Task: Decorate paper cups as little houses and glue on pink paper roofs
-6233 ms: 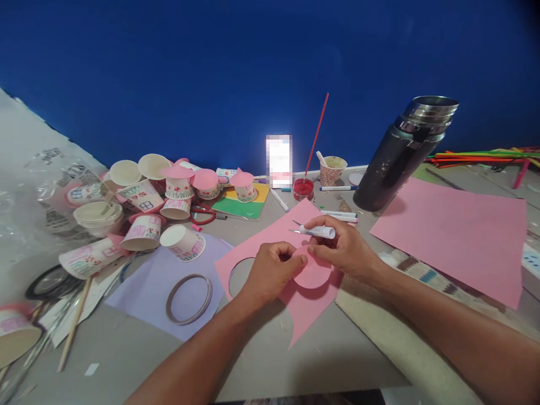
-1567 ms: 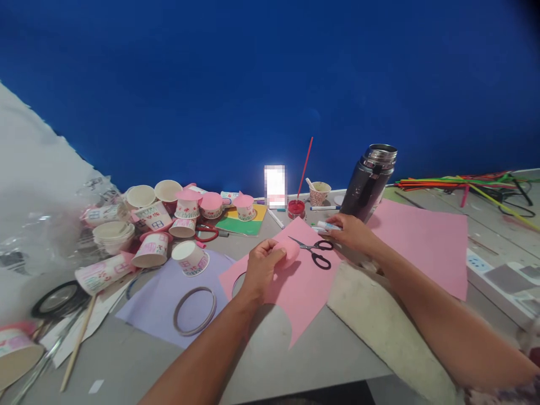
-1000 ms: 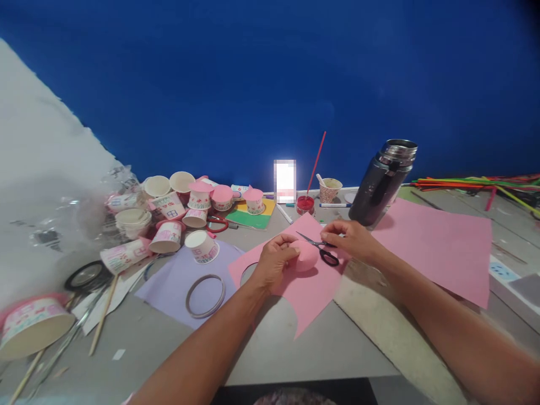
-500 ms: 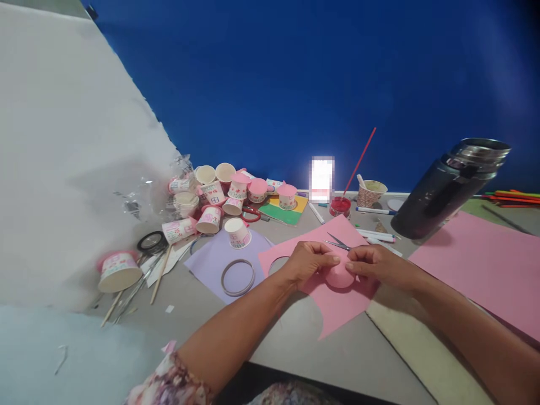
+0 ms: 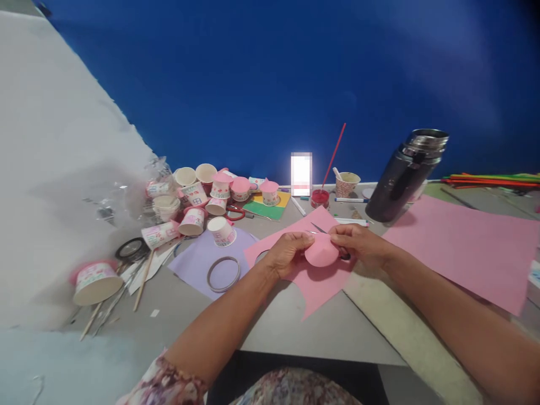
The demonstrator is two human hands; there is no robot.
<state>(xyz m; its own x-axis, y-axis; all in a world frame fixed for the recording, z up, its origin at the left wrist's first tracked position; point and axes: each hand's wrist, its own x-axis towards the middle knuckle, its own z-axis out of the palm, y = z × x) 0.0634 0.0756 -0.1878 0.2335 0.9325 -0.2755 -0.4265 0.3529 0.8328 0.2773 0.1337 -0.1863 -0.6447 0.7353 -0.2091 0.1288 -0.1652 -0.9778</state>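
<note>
Between my two hands is a small pink paper cone (image 5: 322, 253), shallow and curved, held at its left and right edges. My left hand (image 5: 291, 249) pinches its left side with thumb and fingers. On the other side my right hand (image 5: 352, 241) grips the paper's right edge. Scissors (image 5: 317, 228) lie just behind the cone, their blades slightly apart and pointing left; the handles are mostly hidden by my right hand. Beneath lies a pink paper sheet (image 5: 295, 278) with rounded cut-outs along its edges.
Several decorated paper cups (image 5: 192, 222), some with pink cone tops, crowd the left. A tape ring (image 5: 223, 274) rests on purple paper (image 5: 185, 264). A dark flask (image 5: 396, 183) stands at right beside more pink paper (image 5: 459, 242). Behind are a red paint jar (image 5: 319, 198) and markers (image 5: 351, 200).
The view has swung right, so everything appears shifted left. The pink paper shows a wider, more cone-like face now, with both hands still on it.
</note>
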